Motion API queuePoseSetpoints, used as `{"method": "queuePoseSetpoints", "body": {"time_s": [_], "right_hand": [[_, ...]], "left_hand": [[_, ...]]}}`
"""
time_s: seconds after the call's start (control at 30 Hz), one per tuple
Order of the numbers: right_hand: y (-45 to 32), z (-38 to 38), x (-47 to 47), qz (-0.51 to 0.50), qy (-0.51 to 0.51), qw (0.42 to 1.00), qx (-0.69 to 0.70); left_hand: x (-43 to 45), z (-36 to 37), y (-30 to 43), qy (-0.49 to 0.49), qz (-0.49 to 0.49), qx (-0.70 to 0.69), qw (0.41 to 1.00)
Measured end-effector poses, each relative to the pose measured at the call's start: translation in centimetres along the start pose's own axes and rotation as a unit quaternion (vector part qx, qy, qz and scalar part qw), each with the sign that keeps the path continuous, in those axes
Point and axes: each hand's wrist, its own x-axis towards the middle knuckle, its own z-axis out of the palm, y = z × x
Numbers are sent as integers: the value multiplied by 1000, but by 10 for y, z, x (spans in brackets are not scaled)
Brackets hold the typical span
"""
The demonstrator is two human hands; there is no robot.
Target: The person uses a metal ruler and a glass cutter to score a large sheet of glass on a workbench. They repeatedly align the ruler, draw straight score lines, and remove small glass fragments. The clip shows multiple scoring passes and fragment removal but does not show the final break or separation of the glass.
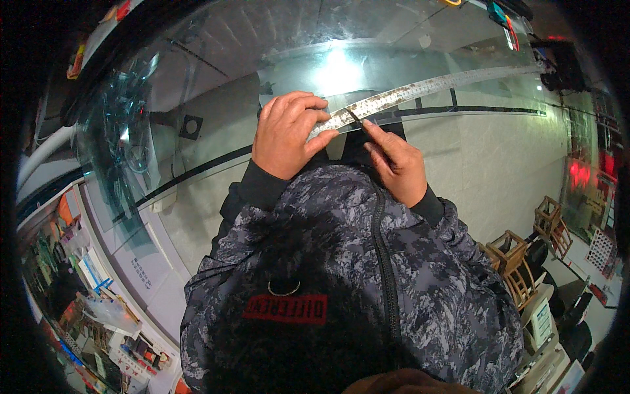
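Note:
A long, worn metal ruler (408, 92) lies slantwise across a clear glass sheet (221, 118) in front of me. My left hand (290, 130) presses on the ruler's near end with spread fingers. In my right hand (397, 162) is a thin dark tool (354, 117), pinched between thumb and fingers, its tip over the ruler just right of my left fingertips. What kind of tool it is, I cannot tell. A bright light reflects off the glass beyond the ruler.
Glass offcuts (123, 123) are heaped at the left. A teal and red tool (504, 22) lies at the far right. Shelves with small goods (98, 295) stand lower left; wooden stools (509, 251) are at the right. A white curved pipe (42, 152) runs along the left.

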Motion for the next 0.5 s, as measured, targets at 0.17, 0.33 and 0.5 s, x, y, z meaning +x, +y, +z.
{"method": "queuePoseSetpoints", "body": {"time_s": [0.17, 0.33, 0.5], "right_hand": [[-2, -7, -4, 9, -67, 994, -84], [-5, -6, -5, 3, -85, 992, -96], [-7, -4, -6, 0, -88, 987, -133]], "left_hand": [[0, 1, 0, 3, -4, -1, 1000], [0, 2, 0, 7, -1, 1, 1000], [0, 1, 0, 6, 1, 8, 1000]]}}
